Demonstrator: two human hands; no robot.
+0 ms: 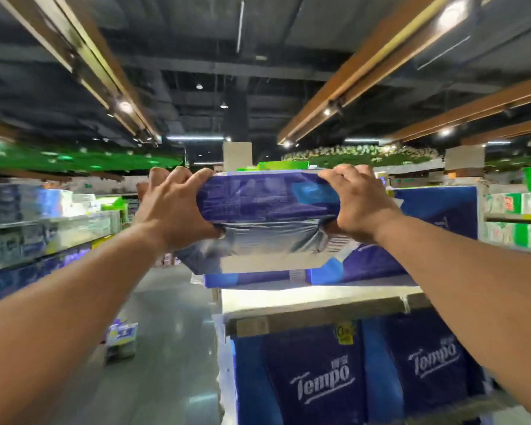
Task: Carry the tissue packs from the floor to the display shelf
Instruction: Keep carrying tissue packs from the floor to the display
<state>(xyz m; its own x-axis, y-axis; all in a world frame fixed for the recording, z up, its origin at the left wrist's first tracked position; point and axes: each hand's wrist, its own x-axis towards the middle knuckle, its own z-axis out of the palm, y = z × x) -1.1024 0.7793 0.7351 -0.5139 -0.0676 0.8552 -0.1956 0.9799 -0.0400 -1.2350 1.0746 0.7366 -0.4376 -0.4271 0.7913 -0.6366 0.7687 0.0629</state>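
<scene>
The room is a shop aisle under a dark ceiling (227, 41) with wooden beams and spot lamps running towards the upper corners of the frame, and a grey polished floor (166, 317) shows in the lower middle. Along the left edge stands a long side shelf (43, 228) of pale and blue packs, much blurred; at the far right a further shelf (521, 219) carries green and white packs. The display shelf (313, 305) fills the lower right of the frame, its pale board with a grey front edge. Below that board sit dark blue packs marked Tempo (322, 381), side by side, and on top of it lies a layer of blue packs (411, 259). At the centre of the frame, raised above that layer, is the tissue pack (267, 207), blue with crinkled clear wrap at its near end. The left hand (172, 207) grasps its left end, fingers curled over the top edge, thumb beneath. The right hand (359, 200) grasps its right end likewise. A small box of goods (121, 338) rests on the floor at lower left.
</scene>
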